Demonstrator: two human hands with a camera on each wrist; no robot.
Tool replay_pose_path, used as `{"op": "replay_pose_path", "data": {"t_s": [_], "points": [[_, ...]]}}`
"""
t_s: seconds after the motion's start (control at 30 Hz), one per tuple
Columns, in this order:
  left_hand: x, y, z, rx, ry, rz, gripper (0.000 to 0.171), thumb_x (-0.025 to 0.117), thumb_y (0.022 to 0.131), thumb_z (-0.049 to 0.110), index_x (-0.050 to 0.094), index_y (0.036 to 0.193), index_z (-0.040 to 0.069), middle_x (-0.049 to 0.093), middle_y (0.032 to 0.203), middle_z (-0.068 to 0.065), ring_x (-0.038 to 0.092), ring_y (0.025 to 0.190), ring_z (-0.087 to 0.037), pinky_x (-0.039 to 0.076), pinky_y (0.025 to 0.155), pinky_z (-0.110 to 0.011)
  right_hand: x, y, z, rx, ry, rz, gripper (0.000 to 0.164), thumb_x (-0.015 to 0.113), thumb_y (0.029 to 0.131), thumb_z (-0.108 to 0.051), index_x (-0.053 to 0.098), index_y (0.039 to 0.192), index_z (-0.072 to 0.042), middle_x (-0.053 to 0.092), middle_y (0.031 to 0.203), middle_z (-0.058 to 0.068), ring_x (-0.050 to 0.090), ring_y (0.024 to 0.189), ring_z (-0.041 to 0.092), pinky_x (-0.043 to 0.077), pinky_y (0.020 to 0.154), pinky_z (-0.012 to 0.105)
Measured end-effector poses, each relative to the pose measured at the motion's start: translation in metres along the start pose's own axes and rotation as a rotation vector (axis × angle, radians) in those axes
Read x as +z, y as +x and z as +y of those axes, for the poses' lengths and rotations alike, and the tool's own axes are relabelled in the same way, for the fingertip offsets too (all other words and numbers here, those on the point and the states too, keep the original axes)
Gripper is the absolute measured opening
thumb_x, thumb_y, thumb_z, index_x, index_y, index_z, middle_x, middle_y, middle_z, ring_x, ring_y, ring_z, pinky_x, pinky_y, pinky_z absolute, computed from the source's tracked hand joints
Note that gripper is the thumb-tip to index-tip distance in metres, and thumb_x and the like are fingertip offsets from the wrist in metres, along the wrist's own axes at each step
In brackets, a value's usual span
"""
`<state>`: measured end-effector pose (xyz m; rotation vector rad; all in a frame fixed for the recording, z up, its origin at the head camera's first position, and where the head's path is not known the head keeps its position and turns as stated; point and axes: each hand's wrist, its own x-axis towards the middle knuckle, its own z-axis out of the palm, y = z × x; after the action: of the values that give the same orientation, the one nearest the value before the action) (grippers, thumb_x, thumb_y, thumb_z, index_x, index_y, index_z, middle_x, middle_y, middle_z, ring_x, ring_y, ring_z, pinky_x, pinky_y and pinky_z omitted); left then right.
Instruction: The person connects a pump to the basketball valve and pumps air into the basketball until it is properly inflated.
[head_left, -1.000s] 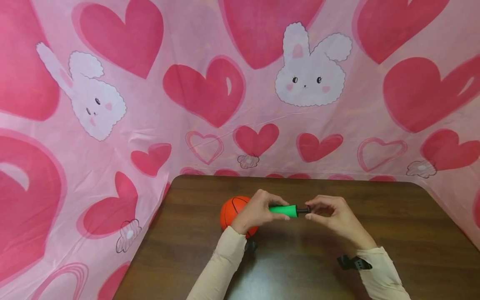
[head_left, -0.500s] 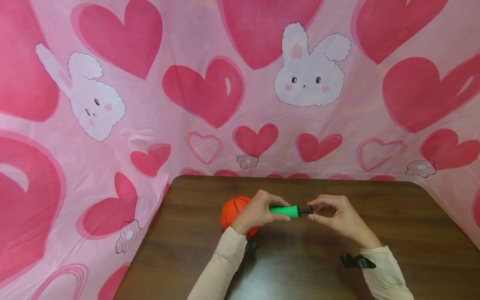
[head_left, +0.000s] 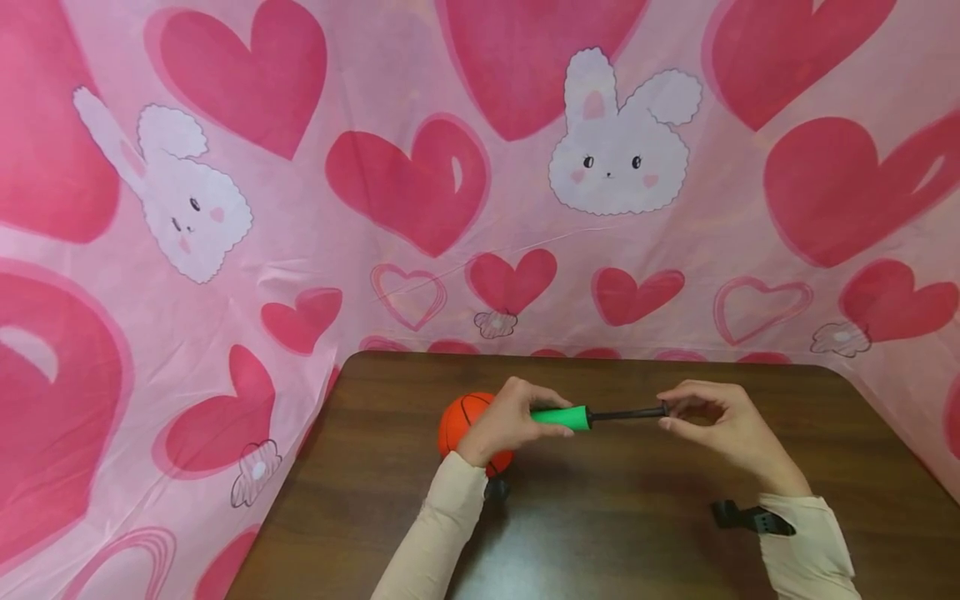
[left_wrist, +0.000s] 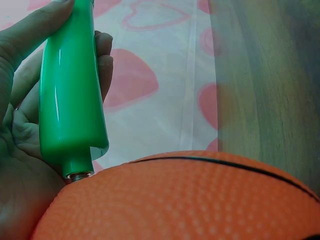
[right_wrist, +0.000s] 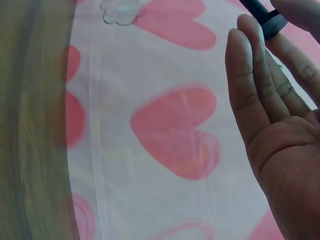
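Note:
My left hand (head_left: pixel 507 423) grips the green barrel (head_left: pixel 564 417) of a small hand pump, held level above the table. From the barrel's right end a long black plunger rod (head_left: pixel 626 414) sticks out. The thumb and fingers of my right hand (head_left: pixel 738 427) pinch the black end knob (right_wrist: pixel 273 25) of that rod. An orange basketball (head_left: pixel 459 421) with black lines sits behind and left of my left hand. In the left wrist view, the pump's threaded metal tip (left_wrist: pixel 79 176) meets the outline of the ball (left_wrist: pixel 195 200); whether they are joined I cannot tell.
A brown wooden table (head_left: pixel 600 533) lies under the hands. Behind it and on the left hangs a pink cloth (head_left: pixel 525 225) with hearts and rabbit faces. Black wrist mounts (head_left: pixel 750 517) are on the forearms.
My right hand has moved right and drawn the plunger rod farther out of the green barrel. The left hand has shifted slightly left with the pump; the ball has shifted slightly left too.

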<state>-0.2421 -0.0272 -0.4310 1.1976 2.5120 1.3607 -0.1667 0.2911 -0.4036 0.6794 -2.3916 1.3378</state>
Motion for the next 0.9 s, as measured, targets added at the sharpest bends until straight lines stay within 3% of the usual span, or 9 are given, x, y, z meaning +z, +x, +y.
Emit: {"op": "replay_pose_path", "data": {"t_s": [0.3, 0.63, 0.9], "points": [[-0.003, 0.0, 0.0, -0.014, -0.037, 0.003, 0.032, 0.089, 0.084, 0.021, 0.082, 0.114, 0.012, 0.081, 0.104, 0.002, 0.065, 0.083, -0.002, 0.059, 0.075, -0.022, -0.016, -0.004, 0.0, 0.001, -0.002, 0.026, 0.035, 0.079, 0.077, 0.018, 0.076, 0.107, -0.001, 0.076, 0.093, -0.012, 0.071, 0.077, 0.005, 0.057, 0.065, 0.021], [-0.002, -0.001, 0.0, -0.02, -0.023, 0.01, 0.031, 0.089, 0.084, 0.022, 0.082, 0.113, 0.013, 0.081, 0.102, 0.003, 0.065, 0.082, -0.002, 0.058, 0.073, -0.019, -0.014, -0.003, 0.003, -0.005, 0.013, 0.028, 0.034, 0.079, 0.077, 0.019, 0.076, 0.106, 0.0, 0.075, 0.092, -0.013, 0.072, 0.076, 0.004, 0.057, 0.064, 0.02], [0.0, 0.0, 0.003, -0.002, 0.02, 0.019, 0.031, 0.089, 0.084, 0.023, 0.082, 0.112, 0.012, 0.081, 0.102, 0.003, 0.064, 0.08, 0.0, 0.056, 0.072, -0.017, -0.01, -0.001, 0.005, -0.037, 0.037, 0.008, 0.036, 0.077, 0.077, 0.021, 0.076, 0.108, 0.003, 0.074, 0.093, -0.007, 0.071, 0.078, 0.003, 0.057, 0.065, 0.019]]}}
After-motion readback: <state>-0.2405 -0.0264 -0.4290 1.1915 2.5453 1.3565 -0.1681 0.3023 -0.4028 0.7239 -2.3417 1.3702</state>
